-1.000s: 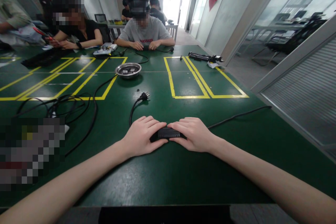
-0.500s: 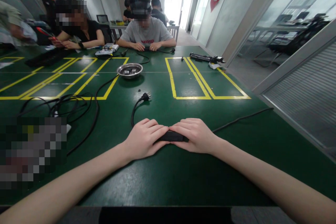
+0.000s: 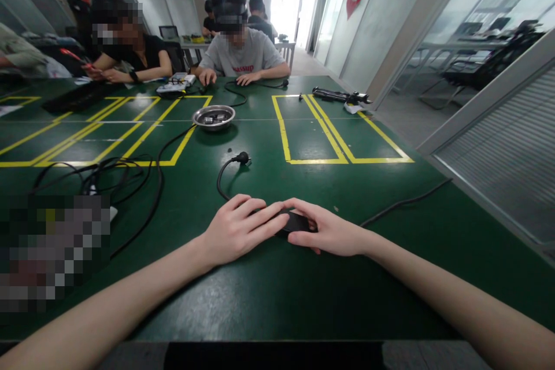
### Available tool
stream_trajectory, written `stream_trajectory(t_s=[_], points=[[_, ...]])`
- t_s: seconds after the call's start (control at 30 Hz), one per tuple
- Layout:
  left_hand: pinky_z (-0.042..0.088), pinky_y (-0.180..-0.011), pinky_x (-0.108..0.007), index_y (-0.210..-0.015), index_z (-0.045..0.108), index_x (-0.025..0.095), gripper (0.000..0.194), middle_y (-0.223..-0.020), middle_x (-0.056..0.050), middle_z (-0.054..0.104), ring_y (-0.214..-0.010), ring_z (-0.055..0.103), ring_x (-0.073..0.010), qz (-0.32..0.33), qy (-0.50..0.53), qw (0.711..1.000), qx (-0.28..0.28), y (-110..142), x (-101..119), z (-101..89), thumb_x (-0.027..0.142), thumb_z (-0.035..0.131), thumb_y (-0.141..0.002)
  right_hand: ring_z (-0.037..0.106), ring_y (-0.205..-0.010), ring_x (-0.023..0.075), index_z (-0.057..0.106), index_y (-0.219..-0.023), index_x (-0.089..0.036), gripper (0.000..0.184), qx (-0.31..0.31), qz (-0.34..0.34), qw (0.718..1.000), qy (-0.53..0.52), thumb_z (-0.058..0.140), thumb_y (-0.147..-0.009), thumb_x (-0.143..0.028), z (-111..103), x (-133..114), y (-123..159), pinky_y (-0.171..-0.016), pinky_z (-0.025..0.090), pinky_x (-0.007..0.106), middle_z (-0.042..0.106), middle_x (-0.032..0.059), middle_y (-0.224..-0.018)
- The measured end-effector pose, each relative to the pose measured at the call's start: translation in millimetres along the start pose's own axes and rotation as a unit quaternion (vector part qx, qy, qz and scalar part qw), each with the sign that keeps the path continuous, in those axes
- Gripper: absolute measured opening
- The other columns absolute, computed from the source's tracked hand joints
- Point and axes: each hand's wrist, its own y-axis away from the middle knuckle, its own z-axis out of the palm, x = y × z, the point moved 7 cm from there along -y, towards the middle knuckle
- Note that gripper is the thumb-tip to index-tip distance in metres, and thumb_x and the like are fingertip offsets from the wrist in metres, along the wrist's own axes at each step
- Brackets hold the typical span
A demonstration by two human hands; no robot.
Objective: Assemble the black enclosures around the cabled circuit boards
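Observation:
A black power adapter is between my hands, low over the green table or on it; I cannot tell which. My right hand has its thumb and fingers closed around the right end. My left hand lies across the left end with fingers stretched out, two fingertips touching the adapter and the thumb hidden. Beyond my left hand, a black cord curves up to a round plug with its pins pointing right. A second cord runs from behind my right hand to the table's right edge.
A metal bowl with small metal parts stands ahead. Tangled black cables and a blurred-out object lie left. Yellow tape marks the green table. A black tripod-like item lies far right. A co-worker sits opposite.
My left fingers have loosened and stretched flat over the adapter. My right hand has shifted slightly right, and more of the adapter's top shows. The plug has turned a little.

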Motion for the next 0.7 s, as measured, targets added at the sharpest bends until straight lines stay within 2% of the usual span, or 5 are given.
stream_trajectory(t_s=[0.13,0.27,0.47,0.6,0.7], points=[[0.054,-0.094,-0.039,-0.138,0.061,0.025,0.032,-0.133,-0.007,0.075,-0.110,0.070,-0.0224,-0.029,0.058,0.998,-0.003,0.0,-3.6,2.2,0.026,0.054,-0.107,0.067,-0.097,0.0217,0.068,-0.126,-0.018,0.040,-0.004,-0.067,0.995,0.073,0.066,-0.098,-0.046,-0.9,-12.0,-2.1,-0.084,0.058,0.033,0.074,0.0059,-0.112],[0.057,-0.087,-0.039,-0.138,0.060,0.017,0.045,-0.123,-0.013,0.077,-0.101,0.073,-0.0249,-0.090,0.159,0.983,0.011,1.3,-10.9,6.5,0.043,0.065,-0.101,0.070,-0.102,0.0229,0.068,-0.127,-0.018,0.038,0.026,-0.106,0.985,0.135,0.069,-0.098,-0.042,-0.4,-14.7,-2.1,-0.090,0.057,0.035,0.075,0.0070,-0.115],[0.057,-0.079,-0.038,-0.133,0.062,0.015,0.051,-0.105,-0.012,0.078,-0.088,0.074,-0.0254,-0.199,0.225,0.951,-0.067,8.0,-19.1,22.4,0.051,0.065,-0.097,0.073,-0.104,0.0272,0.057,-0.139,-0.019,0.049,0.068,-0.115,0.938,0.321,0.072,-0.095,-0.037,4.0,-7.8,0.4,-0.086,0.057,0.038,0.074,0.0120,-0.121],[0.055,-0.078,-0.037,-0.114,0.069,0.016,0.031,-0.099,-0.009,0.077,-0.087,0.070,-0.0242,-0.236,0.259,0.931,-0.103,8.7,-21.4,26.0,0.043,0.065,-0.099,0.075,-0.100,0.0267,0.054,-0.137,-0.020,0.051,0.069,-0.102,0.915,0.384,0.074,-0.094,-0.039,4.5,-7.0,0.2,-0.081,0.058,0.036,0.075,0.0104,-0.119],[0.054,-0.077,-0.037,-0.110,0.070,0.016,0.026,-0.096,-0.008,0.077,-0.084,0.069,-0.0228,-0.254,0.284,0.919,-0.103,8.7,-22.6,26.1,0.040,0.065,-0.100,0.074,-0.094,0.0245,0.056,-0.135,-0.021,0.048,0.049,-0.145,0.885,0.440,0.072,-0.095,-0.041,10.1,-14.3,1.8,-0.074,0.057,0.033,0.073,0.0102,-0.116]])
